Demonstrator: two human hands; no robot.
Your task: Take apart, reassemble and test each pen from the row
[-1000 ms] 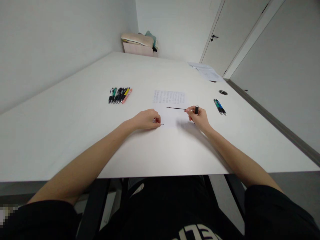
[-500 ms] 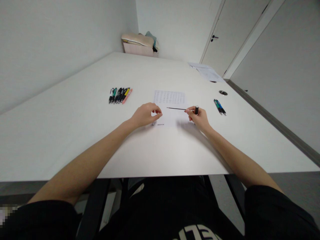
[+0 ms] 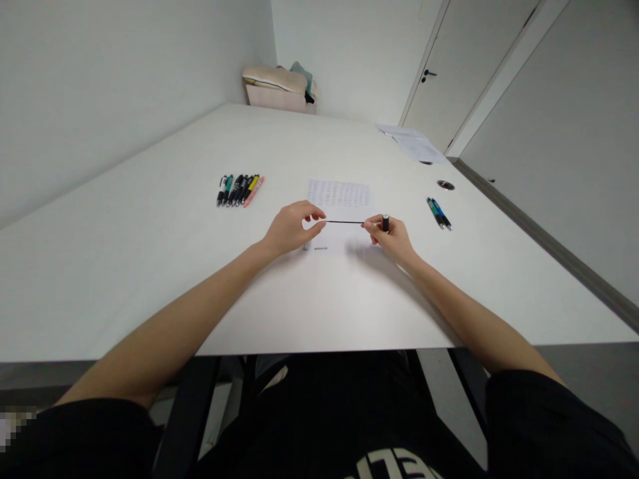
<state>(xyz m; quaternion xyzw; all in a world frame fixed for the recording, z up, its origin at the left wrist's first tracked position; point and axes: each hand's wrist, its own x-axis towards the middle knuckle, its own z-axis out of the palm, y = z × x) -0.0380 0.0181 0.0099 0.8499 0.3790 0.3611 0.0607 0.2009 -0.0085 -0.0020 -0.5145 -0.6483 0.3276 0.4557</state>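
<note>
My right hand (image 3: pixel 392 236) is closed on a thin dark pen refill (image 3: pixel 345 221), pinched at its right end between thumb and fingertips. A short black pen part (image 3: pixel 385 223) stands up from the same hand. My left hand (image 3: pixel 294 227) is at the refill's other end. Its thumb and forefinger are slightly apart, with the refill's tip between them. Below that hand, a small spring (image 3: pixel 321 248) lies on the white paper, and a small silvery pen piece (image 3: pixel 306 247) is beside it.
A printed sheet (image 3: pixel 339 193) lies beyond my hands. To the left is a row of several pens (image 3: pixel 239 191); two more pens (image 3: pixel 439 213) lie at right. Loose papers (image 3: pixel 414 143) and a round table grommet (image 3: pixel 445 185) are farther back. A pink box (image 3: pixel 277 98) stands behind the table.
My right hand has moved left with the refill, bringing its tip to my left hand's fingertips. My left thumb and forefinger have parted a little.
</note>
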